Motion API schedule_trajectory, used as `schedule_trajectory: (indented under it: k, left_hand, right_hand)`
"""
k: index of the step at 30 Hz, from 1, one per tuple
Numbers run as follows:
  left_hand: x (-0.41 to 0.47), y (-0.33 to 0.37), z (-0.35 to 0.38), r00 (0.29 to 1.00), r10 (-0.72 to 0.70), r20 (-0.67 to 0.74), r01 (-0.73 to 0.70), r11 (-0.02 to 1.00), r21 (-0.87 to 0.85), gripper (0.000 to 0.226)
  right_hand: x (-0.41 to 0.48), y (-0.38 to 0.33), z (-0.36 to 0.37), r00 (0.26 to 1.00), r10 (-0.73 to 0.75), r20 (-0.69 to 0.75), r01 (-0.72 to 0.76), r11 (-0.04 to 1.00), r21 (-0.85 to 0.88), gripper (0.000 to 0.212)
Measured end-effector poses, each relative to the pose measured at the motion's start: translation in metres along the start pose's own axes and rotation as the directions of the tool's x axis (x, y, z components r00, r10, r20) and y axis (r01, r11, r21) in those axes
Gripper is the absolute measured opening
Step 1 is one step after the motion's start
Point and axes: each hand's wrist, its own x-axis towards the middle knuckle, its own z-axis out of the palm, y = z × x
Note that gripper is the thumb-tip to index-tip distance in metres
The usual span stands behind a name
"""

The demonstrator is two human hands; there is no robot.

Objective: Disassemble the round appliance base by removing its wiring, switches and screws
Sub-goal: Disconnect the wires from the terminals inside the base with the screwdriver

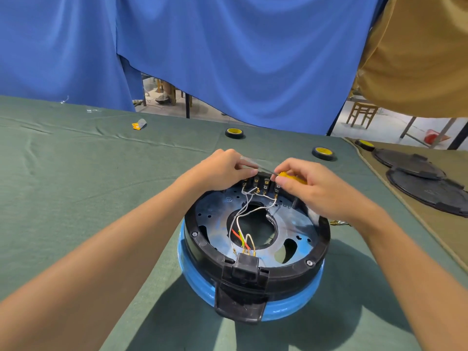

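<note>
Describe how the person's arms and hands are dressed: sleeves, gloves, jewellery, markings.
Both forearms are bare to the picture's edge; no sleeves show. The left hand and right hand wear no gloves. No watch, ring, bracelet or marking is visible.

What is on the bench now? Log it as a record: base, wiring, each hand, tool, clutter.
base: round, black rim over blue body, open side up on green cloth
wires: white ones run from the switches at the far rim to the centre hole; red, yellow ones at the near connector
left hand: fingers curled at the switches; hold unclear
right hand: grips a yellow screwdriver over the switches
clutter: three tape rolls beyond; two black discs at right
</note>
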Motion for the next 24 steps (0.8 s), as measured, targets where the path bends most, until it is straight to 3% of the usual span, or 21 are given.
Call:
schedule_trajectory:
  k: [3, 6, 10, 15, 19, 24]
  left_hand:
    - [-0.004, 0.003, 0.0, 0.994, -0.024, -0.108, 0.031, 0.998, 0.061, 0.025]
    - [-0.007, 0.007, -0.005, 0.982, -0.017, -0.187, 0.052, 0.982, 0.182, 0.027]
    - [-0.008, 0.012, -0.014, 0.994, -0.007, -0.113, 0.046, 0.937, 0.346, 0.027]
    - [-0.019, 0.008, -0.009, 0.997, -0.059, -0.059, 0.075, 0.948, 0.309, 0.031]
    - [-0.027, -0.004, 0.001, 0.997, -0.075, 0.003, 0.072, 0.972, 0.223, 0.038]
    - [-0.025, -0.009, 0.0, 0.999, -0.045, -0.014, 0.046, 0.991, 0.126, 0.038]
  right_hand:
    - [0.006, -0.007, 0.012, 0.995, -0.041, -0.087, 0.037, 0.998, -0.048, 0.013]
    - [0.012, -0.008, 0.021, 0.987, 0.023, -0.158, -0.024, 1.0, -0.004, 0.013]
    - [0.014, -0.005, 0.026, 0.987, 0.111, -0.119, -0.106, 0.993, 0.044, 0.011]
    - [0.017, -0.003, 0.03, 0.991, 0.135, 0.001, -0.135, 0.991, -0.02, 0.007]
    - [0.023, -0.009, 0.033, 0.998, 0.048, -0.039, -0.049, 0.998, -0.03, 0.012]
    - [0.027, -0.015, 0.042, 0.984, -0.061, 0.166, 0.085, 0.986, -0.142, 0.015]
